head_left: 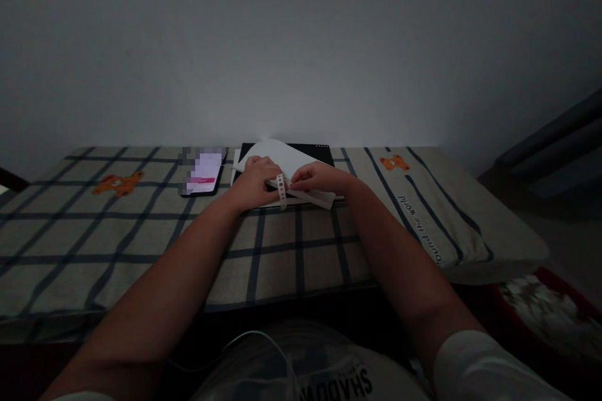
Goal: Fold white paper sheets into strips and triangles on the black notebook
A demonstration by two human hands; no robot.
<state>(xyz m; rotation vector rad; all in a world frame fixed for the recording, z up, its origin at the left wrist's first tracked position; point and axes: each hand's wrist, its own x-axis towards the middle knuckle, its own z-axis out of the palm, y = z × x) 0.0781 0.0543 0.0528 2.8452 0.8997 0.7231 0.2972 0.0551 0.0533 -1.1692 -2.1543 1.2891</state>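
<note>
My left hand (256, 183) rests over a white sheet of paper (282, 153), fingers bent and closed around its near part. Beside its thumb hangs a narrow white strip with reddish dots (281, 191), its lower end over the edge of the stack. Thumb and fingers of my right hand (315, 177) are pinched together at the strip's right side. From under that hand a plain pale paper strip (322, 200) slants to the right. Beneath the paper lies a flat black item (324, 153), perhaps a notebook cover. Exactly what each set of fingertips grips is dim and partly hidden.
A phone (204, 172) with a lit screen lies left of the paper. The table wears a checked cloth (277, 257) with bear prints and meets a pale wall (291, 44). A red-rimmed container (555, 313) of whitish material stands low at right. A thin white cable (256, 333) crosses my lap.
</note>
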